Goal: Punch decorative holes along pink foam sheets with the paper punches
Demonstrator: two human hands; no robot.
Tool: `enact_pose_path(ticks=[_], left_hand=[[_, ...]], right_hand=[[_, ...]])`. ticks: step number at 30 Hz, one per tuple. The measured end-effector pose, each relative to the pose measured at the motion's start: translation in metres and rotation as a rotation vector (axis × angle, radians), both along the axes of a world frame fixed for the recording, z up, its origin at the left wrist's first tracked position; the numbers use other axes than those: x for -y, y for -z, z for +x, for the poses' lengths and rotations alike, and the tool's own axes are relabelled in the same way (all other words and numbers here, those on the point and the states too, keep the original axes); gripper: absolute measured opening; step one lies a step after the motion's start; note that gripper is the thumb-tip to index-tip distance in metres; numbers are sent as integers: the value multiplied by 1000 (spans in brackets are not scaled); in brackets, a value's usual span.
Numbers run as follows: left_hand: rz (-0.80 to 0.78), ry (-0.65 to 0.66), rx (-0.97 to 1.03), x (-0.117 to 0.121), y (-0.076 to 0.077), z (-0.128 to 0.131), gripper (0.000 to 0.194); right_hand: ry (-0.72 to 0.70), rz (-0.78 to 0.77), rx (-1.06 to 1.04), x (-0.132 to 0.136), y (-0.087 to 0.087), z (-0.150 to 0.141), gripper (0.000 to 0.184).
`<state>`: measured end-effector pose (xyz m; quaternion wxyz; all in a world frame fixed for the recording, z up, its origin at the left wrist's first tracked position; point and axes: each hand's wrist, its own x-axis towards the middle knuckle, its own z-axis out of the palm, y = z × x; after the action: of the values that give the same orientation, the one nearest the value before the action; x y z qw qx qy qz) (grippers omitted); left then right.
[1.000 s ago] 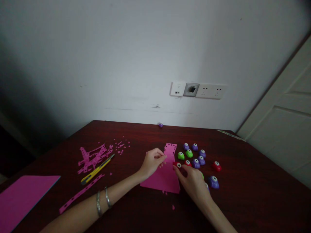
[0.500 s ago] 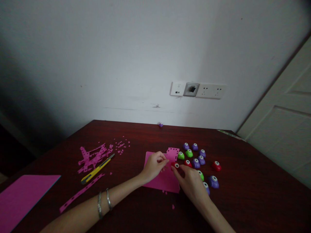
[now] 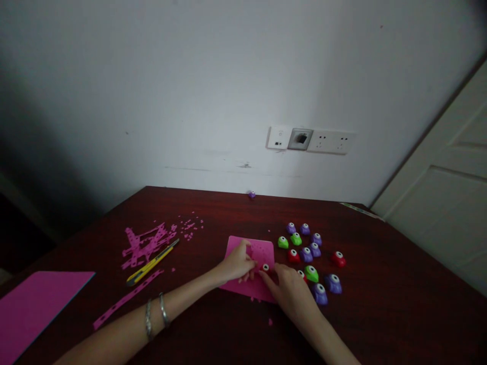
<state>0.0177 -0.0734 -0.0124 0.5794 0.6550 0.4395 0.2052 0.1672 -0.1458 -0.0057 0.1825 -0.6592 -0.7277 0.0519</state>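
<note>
My left hand (image 3: 238, 264), with curled fingers, pinches a small pink paper piece (image 3: 262, 248) dotted with punched holes. My right hand (image 3: 291, 286) grips a red craft punch (image 3: 265, 268) with a white and black top, at the near right side of that piece. Beneath both hands lies a larger pink sheet (image 3: 238, 288), partly hidden by the fingers. The exact contact of the left fingertips with the piece is hard to see.
Several purple, green and red punches (image 3: 306, 254) stand right of my hands. To the left are pink paper scraps (image 3: 142, 248), a yellow utility knife (image 3: 150, 264), a punched strip (image 3: 125, 301) and a pink sheet (image 3: 34, 309). A small purple punch (image 3: 251, 194) sits by the wall.
Both hands have come nearer and slightly left, bringing the red punch and the holed piece over the larger sheet. The piece no longer extends past the sheet's far right corner.
</note>
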Motion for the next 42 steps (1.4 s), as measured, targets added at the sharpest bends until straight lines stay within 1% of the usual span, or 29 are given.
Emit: enact_pose_path(ticks=[2, 4, 5, 7, 8, 9, 10, 12, 14, 15, 18, 21, 26, 32, 38, 42], left_hand=[[40, 39, -35, 1, -4, -3, 48], [133, 61, -62, 2, -9, -6, 52], [214, 52, -81, 1, -12, -9, 51], [442, -1, -158, -3, -18, -15, 41], [573, -18, -208, -6, -21, -19, 35], [693, -8, -251, -10, -24, -22, 30], [787, 41, -278, -14, -26, -26, 28], [870, 204, -281, -21, -29, -32, 30], [855, 345, -256, -24, -29, -37, 34], [836, 386, -242, -25, -27, -38, 36], [804, 457, -201, -23, -23, -38, 43], [821, 497, -205, -21, -19, -37, 46], [818, 520, -230, -22, -15, -34, 46], [774, 519, -228, -22, -13, -34, 46], [808, 517, -200, -21, -13, -34, 45], [824, 525, -221, -22, -13, -34, 44]], right_hand=[[7, -11, -24, 0, -1, 2, 30], [13, -22, -65, -1, -3, 6, 28], [9, -37, -96, -2, -4, 9, 25], [-18, -82, -170, -5, -5, 14, 21], [-39, -107, -204, -6, -6, 17, 23], [-59, -129, -229, -7, -7, 19, 27], [-79, -144, -243, -8, -8, 21, 30], [-122, -160, -255, -7, -11, 22, 29], [-162, -169, -272, -5, -15, 21, 22], [-179, -169, -285, -4, -17, 20, 20], [-200, -177, -302, -2, -18, 18, 19], [-190, -184, -281, -3, -16, 18, 18], [-197, -161, -275, -5, -12, 19, 17], [-180, -164, -269, -3, -14, 18, 18], [-201, -166, -291, -3, -13, 18, 19], [-200, -157, -284, -3, -12, 18, 18]])
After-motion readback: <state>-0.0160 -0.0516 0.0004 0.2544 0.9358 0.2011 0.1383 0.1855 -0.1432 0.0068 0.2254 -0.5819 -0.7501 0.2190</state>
